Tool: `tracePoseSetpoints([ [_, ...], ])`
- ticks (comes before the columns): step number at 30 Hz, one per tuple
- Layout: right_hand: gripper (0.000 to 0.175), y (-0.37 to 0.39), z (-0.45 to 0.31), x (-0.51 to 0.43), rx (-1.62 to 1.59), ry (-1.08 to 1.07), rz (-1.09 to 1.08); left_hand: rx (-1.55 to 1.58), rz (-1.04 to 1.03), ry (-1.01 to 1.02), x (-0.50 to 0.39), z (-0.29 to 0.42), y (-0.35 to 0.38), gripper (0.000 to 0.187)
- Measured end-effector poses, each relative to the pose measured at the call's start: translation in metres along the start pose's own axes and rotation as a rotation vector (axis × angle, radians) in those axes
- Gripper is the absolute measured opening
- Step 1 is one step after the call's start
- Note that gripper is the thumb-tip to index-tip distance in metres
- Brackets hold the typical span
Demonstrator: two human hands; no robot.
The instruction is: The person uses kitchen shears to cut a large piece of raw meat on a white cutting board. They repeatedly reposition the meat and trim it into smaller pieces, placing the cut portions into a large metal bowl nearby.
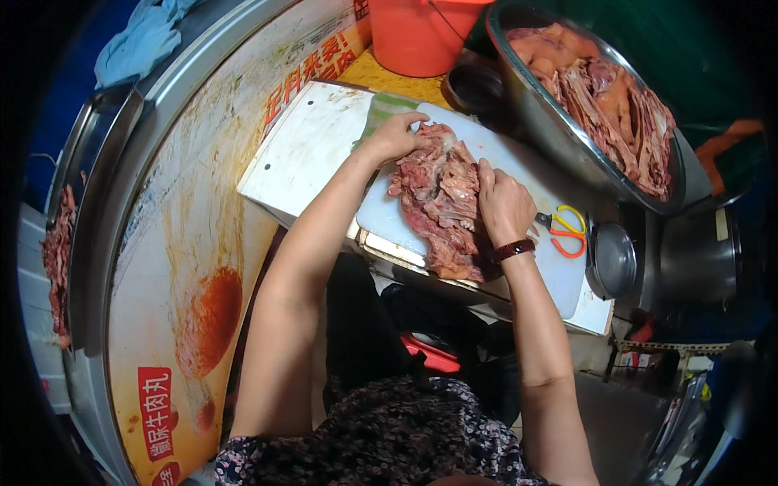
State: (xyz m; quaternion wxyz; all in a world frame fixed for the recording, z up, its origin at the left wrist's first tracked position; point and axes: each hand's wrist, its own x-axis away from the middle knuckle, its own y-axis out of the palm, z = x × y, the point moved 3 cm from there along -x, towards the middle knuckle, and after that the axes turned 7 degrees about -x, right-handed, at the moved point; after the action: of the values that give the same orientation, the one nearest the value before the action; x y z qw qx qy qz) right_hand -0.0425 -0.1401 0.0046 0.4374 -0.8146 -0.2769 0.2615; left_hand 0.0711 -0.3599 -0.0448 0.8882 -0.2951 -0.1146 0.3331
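A large piece of reddish meat [439, 197] lies across a white plastic cutting board [556, 273], its lower end reaching over the board's near edge. My left hand [398, 138] grips the upper left end of the meat, fingers partly hidden by it. Against the meat's right side rests my right hand [506, 200], fingers bent; whether they close on the meat or on something else is hidden. Just right of that hand lie scissors [570, 232] with yellow and orange handles, their blades partly hidden behind the hand.
A steel basin [577, 130] heaped with meat stands at the upper right, beside a red bucket [419, 36]. A small metal pan [612, 260] sits right of the board, near a steel pot [699, 258]. At far left, a metal tray [100, 200] is beside more meat strips [59, 261].
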Motion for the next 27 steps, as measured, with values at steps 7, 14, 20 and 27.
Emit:
tracePoseSetpoints([
  [7, 0.046, 0.009, 0.006, 0.006, -0.011, -0.264, 0.128, 0.193, -0.035, -0.073, 0.004, -0.024, 0.007, 0.041],
  [14, 0.029, 0.004, 0.008, 0.014, -0.098, -0.708, 0.303, 0.230, -0.117, -0.158, 0.000, -0.026, 0.010, 0.033],
  [20, 0.023, -0.002, 0.008, 0.018, -0.156, -0.829, 0.289, 0.241, -0.167, -0.214, -0.006, -0.029, 0.011, 0.030],
  [27, 0.032, -0.005, 0.021, 0.001, -0.048, -0.375, 0.037, 0.238, -0.108, -0.257, 0.000, -0.013, 0.012, 0.031],
])
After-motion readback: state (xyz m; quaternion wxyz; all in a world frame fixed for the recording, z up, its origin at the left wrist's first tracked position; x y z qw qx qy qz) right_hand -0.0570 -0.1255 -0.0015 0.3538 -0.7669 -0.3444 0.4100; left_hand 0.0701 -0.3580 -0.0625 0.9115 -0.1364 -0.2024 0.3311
